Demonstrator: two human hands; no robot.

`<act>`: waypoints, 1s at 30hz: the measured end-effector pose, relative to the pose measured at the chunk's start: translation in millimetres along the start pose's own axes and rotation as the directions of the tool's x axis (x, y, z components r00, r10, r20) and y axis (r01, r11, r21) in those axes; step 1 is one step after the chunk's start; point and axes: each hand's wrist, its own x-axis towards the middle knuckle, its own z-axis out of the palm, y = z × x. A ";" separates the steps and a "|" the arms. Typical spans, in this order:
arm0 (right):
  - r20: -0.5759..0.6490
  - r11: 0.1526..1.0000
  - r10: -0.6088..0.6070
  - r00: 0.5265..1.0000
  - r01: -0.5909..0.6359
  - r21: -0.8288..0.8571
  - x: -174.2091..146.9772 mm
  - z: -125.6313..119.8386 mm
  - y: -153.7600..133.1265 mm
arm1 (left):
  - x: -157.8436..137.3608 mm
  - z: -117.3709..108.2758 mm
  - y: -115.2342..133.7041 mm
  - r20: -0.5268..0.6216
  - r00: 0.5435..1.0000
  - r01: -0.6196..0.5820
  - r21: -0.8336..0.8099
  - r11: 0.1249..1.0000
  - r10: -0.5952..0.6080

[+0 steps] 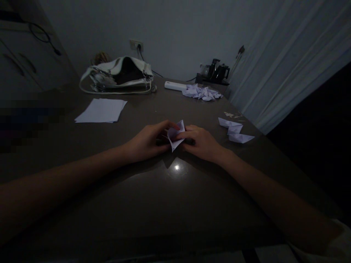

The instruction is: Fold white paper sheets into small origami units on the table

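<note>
Between my two hands, just above the middle of the dark table (131, 204), is a small piece of folded white paper (177, 135) with pointed corners. My left hand (148, 142) grips its left side, fingers curled over the upper edge. From the right, my right hand (201, 142) pinches the same paper, with a finger laid across its inner face. The fingertips behind the paper are partly hidden. Several folded paper pieces (235, 129) lie to the right of my right hand. A stack of white paper sheets (101, 110) rests beyond my left hand.
A white handbag (117, 75) stands open at the back left. Behind my hands lie a white handle-like object (175, 86) and a heap of folded papers (203, 92). Paper scraps (231, 115) sit near the right edge. Black appliances (216, 71) and a pale curtain (263, 65) are beyond.
</note>
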 end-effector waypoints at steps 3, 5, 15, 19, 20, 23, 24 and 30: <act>-0.013 0.998 -0.010 1.000 0.011 0.055 1.0 1.1 0.6 | -0.4 -0.2 -0.5 0.000 1.000 0.029 -0.023 0.999 -0.029; -0.036 0.995 -0.004 0.999 0.008 0.103 1.4 2.3 1.4 | -0.3 -0.3 -1.9 0.003 0.999 0.037 -0.023 0.999 -0.037; -0.075 0.923 0.100 0.992 -0.065 0.379 3.2 4.9 1.2 | 1.4 -2.1 -4.1 -0.047 0.999 0.002 0.075 0.997 0.001; -0.051 0.914 0.118 0.992 -0.089 0.396 3.6 3.7 -0.2 | 0.6 -2.7 -2.5 -0.059 0.995 -0.075 0.169 0.983 0.086; -0.045 0.919 0.121 0.992 -0.094 0.384 3.6 3.0 -0.8 | 0.5 -2.7 -2.5 -0.052 0.994 -0.089 0.191 0.978 0.101; -0.069 0.950 0.118 0.991 -0.092 0.297 3.2 -0.1 -3.1 | 0.6 -2.4 -2.7 -0.030 0.989 -0.132 0.253 0.958 0.144; -0.095 0.960 0.117 0.989 -0.088 0.266 3.0 -1.5 -4.2 | 0.6 -2.5 -2.7 -0.021 0.987 -0.146 0.274 0.951 0.158; -0.321 0.978 0.040 0.946 0.029 0.205 2.1 -6.7 -15.2 | -0.7 -2.9 -1.1 0.050 0.982 -0.189 0.340 0.921 0.183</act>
